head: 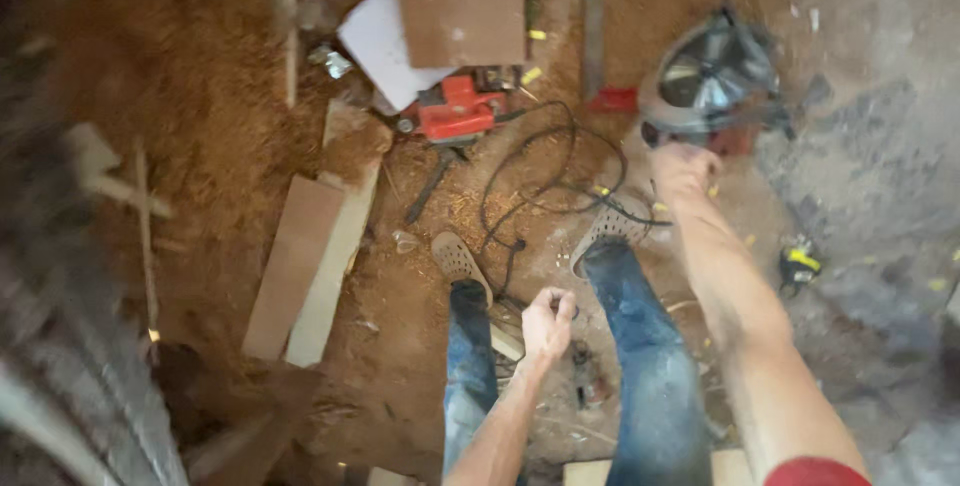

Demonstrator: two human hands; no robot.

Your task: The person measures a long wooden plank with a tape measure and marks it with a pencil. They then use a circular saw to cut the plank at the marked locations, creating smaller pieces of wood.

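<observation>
My right hand (682, 168) is stretched out ahead and grips the handle of a circular saw (712, 76), which hangs above the floor with its round blade guard facing me. A black power cord (545, 181) trails from the saw side across the sawdust and loops toward my left hand (546, 323). That hand is closed around the cord near my knees. My legs in blue jeans and perforated slip-on shoes (457, 258) stand on the ground below.
A red power tool (456, 112) lies on the sawdust ahead. Brown and white boards (462, 16) lie beyond it, and two planks (310, 266) lie at left. A yellow-black tape measure (800, 262) sits on grey concrete at right. Wood scraps lie at far left.
</observation>
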